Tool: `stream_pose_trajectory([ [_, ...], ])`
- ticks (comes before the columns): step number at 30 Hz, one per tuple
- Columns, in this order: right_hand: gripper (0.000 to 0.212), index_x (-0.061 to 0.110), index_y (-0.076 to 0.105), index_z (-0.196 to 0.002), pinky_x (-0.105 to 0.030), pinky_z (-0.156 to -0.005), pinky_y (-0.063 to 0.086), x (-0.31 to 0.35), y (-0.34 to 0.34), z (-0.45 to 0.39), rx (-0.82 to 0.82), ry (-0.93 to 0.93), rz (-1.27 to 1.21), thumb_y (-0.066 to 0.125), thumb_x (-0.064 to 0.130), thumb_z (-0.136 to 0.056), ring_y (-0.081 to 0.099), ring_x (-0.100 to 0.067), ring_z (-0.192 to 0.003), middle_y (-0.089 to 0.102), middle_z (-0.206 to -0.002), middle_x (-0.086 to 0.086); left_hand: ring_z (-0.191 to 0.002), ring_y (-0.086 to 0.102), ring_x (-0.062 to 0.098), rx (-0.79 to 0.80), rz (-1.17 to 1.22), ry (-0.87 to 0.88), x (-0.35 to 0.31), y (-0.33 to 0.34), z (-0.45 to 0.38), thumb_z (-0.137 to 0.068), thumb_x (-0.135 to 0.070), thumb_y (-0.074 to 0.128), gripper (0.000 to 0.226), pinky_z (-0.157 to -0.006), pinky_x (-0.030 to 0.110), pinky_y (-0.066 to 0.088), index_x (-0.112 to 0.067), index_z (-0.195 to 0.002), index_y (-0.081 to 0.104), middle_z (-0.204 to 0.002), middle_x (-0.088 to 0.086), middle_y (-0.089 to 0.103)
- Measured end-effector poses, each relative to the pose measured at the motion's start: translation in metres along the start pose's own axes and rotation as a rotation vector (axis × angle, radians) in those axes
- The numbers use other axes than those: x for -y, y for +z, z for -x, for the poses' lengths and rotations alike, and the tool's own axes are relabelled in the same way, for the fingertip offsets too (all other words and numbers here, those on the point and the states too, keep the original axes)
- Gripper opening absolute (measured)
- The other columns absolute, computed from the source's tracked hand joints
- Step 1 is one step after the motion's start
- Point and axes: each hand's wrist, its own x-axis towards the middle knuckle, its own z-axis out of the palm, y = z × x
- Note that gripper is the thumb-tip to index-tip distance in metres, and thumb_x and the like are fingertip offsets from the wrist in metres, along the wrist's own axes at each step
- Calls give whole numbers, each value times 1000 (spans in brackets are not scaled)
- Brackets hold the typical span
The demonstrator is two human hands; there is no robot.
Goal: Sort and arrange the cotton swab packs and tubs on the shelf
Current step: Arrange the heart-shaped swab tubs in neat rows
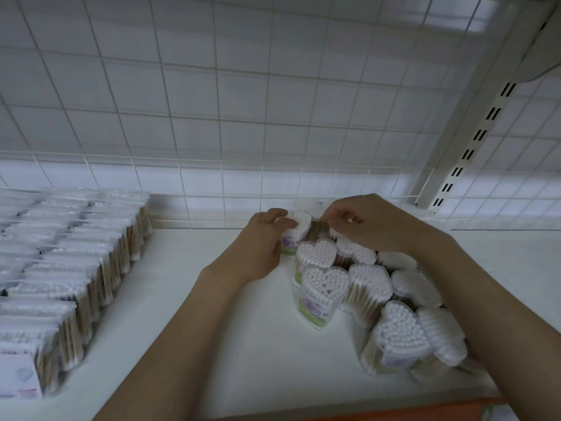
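Several heart-shaped clear tubs of cotton swabs (324, 287) stand clustered on the white shelf (188, 314) at centre right. My left hand (261, 244) grips the rearmost left tub (299, 226) from its left side, thumb over its top. My right hand (373, 220) reaches over the cluster from the right, its fingers curled at the top of the tubs at the back; what they pinch is hidden. Flat bagged packs of swabs (69, 256) stand in rows along the left of the shelf.
A white wire grid (212, 165) backs the shelf. A slotted white upright (473, 141) rises at the right. The shelf's front edge has an orange strip (364, 410). Bare shelf lies between the packs and the tubs.
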Motion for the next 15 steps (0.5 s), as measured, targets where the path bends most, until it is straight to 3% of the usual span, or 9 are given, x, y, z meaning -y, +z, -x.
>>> stream_pose_trajectory([
  [2, 23, 17, 65, -109, -3, -63, 40, -7, -3, -1, -52, 8, 22, 46, 21, -96, 53, 4, -76, 61, -92, 12, -126, 42, 25, 1, 47, -2, 0, 1, 1, -83, 11, 42, 54, -95, 15, 30, -12, -132, 49, -145, 5, 34],
  [5, 23, 16, 65, -110, -12, -75, 42, -18, -3, -4, -110, 10, 57, 48, 20, -95, 58, -9, -91, 65, -104, 4, -110, 53, 24, -16, 104, 11, 0, 2, 0, -82, 13, 43, 53, -79, 9, 31, -10, -128, 52, -138, 7, 39],
  [8, 23, 15, 64, -112, -23, -82, 44, -25, -2, -10, -117, 13, 104, 48, 18, -94, 56, -13, -94, 64, -107, 1, -98, 55, 21, -19, 107, 34, 0, 5, -4, -81, 14, 43, 57, -74, 7, 32, -13, -130, 52, -135, 7, 39],
  [11, 25, 14, 63, -113, -20, -80, 38, -30, -1, -18, -100, 18, 146, 47, 16, -94, 53, -12, -94, 62, -110, -1, -103, 55, 21, -21, 120, 70, 1, 10, -5, -78, 17, 42, 58, -75, -1, 29, -11, -126, 56, -135, 10, 40],
  [15, 27, 14, 62, -115, -20, -81, 37, -36, 0, -28, -82, 33, 154, 44, 14, -94, 50, -11, -94, 61, -118, -1, -103, 50, 10, -13, 132, 125, -8, 12, -2, -78, 17, 41, 60, -80, 2, 29, -13, -127, 56, -136, 7, 40],
])
